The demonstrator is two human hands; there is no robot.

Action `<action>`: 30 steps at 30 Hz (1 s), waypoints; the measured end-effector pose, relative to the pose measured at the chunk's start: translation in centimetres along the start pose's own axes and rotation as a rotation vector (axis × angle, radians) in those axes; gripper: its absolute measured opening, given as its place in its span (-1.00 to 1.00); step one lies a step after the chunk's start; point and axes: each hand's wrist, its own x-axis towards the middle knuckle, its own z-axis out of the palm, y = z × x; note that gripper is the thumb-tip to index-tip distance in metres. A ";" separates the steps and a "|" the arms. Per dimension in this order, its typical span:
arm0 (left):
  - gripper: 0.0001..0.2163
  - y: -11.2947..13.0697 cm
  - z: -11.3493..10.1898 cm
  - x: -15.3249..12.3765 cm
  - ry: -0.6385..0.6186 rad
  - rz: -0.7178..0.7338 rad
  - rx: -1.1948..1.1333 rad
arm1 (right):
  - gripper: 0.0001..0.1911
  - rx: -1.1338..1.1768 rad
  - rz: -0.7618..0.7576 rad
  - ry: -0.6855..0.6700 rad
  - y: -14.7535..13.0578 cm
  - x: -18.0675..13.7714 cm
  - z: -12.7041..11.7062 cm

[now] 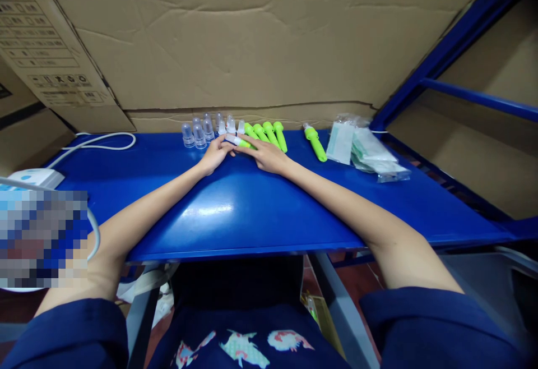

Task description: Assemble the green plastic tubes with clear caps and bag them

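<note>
Between my two hands is a bright green tube-shaped piece with a whitish translucent tip [237,141]. My left hand [215,154] has its fingers closed at the translucent end. My right hand [269,155] reaches over the green end, its fingers closed about it and partly hiding it. Just behind my hands stand small whitish translucent caps [231,125], and left of them several clear plastic caps [197,132]. Several green handles [268,132] lie side by side just beyond my right hand. Farther right, one green handle with a clear tip [315,143] lies apart.
The blue table [235,212] backs onto a cardboard wall [252,44]. Clear bags with pale green and white packets [372,150] lie at the right, near a blue metal frame [474,100]. A white power strip [40,178] and looped cable [113,142] are at the left.
</note>
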 end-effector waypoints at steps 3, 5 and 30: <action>-0.73 0.0 0.1 0.0 0.000 -0.006 -0.013 | -0.12 -0.029 -0.002 -0.007 0.1 0.0 0.1; -0.75 0.0 0.1 0.0 -0.005 -0.011 -0.024 | -0.11 -0.033 0.011 -0.016 0.1 0.0 0.1; -0.82 0.3 0.3 0.1 -0.017 -0.034 -0.008 | -0.15 -0.041 0.034 -0.018 0.1 -0.1 0.2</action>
